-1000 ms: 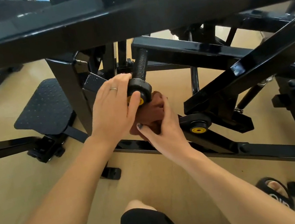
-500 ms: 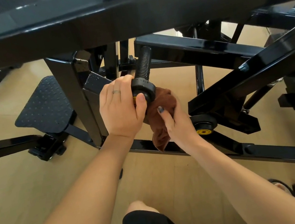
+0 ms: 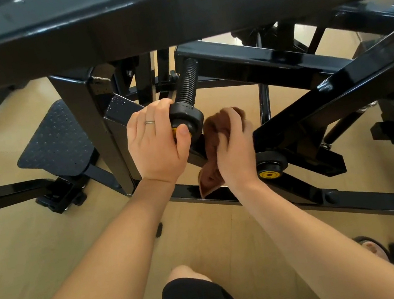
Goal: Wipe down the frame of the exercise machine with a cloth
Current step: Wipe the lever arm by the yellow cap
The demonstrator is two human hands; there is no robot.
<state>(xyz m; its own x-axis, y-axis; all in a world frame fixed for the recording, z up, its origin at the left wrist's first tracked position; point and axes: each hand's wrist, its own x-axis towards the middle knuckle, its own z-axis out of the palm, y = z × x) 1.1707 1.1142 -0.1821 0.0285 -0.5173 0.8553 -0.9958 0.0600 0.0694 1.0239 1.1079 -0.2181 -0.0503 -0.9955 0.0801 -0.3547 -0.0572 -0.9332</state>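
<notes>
Gripping: left hand (image 3: 157,145) is wrapped around the round black knob (image 3: 187,120) at the bottom of a ribbed black post (image 3: 186,82), thumb across the front of it, ring on one finger
Right hand: right hand (image 3: 237,150) has its fingers curled over a bunched brown cloth (image 3: 213,151), pushing it against the black bar right behind the knob — a loose corner hangs below the palm
Cloth spot: squeezed between the two hands, just right of the knob, touching the frame (image 3: 307,64)
Frame: glossy black tubes crossing all over, with one fat beam running along the top of the shot
Nearby: yellow-capped black roller (image 3: 270,166) just right of the right wrist, textured black footplate (image 3: 55,142) off to the left
Floor: light wood floor (image 3: 38,256) — a knee in black shorts and a sandalled foot at the bottom edge
</notes>
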